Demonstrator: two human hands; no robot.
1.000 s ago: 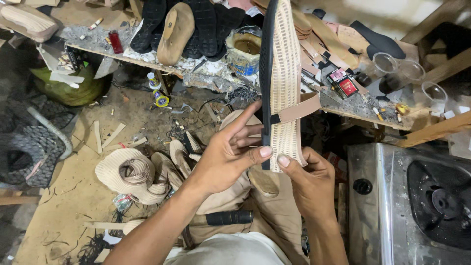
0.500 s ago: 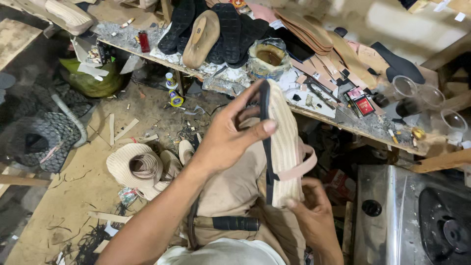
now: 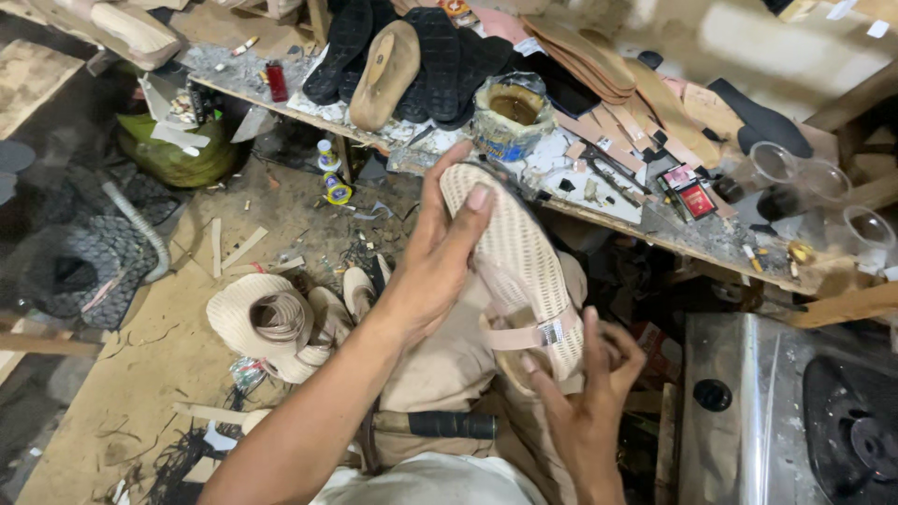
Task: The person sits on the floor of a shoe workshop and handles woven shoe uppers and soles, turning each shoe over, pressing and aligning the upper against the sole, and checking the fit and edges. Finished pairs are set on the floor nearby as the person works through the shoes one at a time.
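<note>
I have the beige woven sandal [image 3: 520, 266] up in front of me, over my lap, just on the near side of the cluttered tabletop [image 3: 655, 229]. My left hand [image 3: 440, 257] is wrapped around its far end, thumb on one edge and fingers spread over the toe, so that hand is closed firmly on the sandal. My right hand [image 3: 585, 397] is at the near end: fingers half curled and pressed against the heel and the tan strap [image 3: 526, 337] that crosses the woven face, gripping the sandal there rather than lying loose. The dark sole edge shows along the far right side of the sandal.

By my reckoning I am in the middle of seating or checking that strap, turning the piece to see how it sits. The next move would call for a steady hold from the left hand while the right works the strap end down at the sole edge, with care not to twist the weave.

On the tabletop beyond stands an open tin of glue [image 3: 511, 114], with black soles [image 3: 440, 56] and flat tan insoles [image 3: 599, 65] around it. Down to the left on the floor lies a coil of woven band [image 3: 271, 323].
</note>
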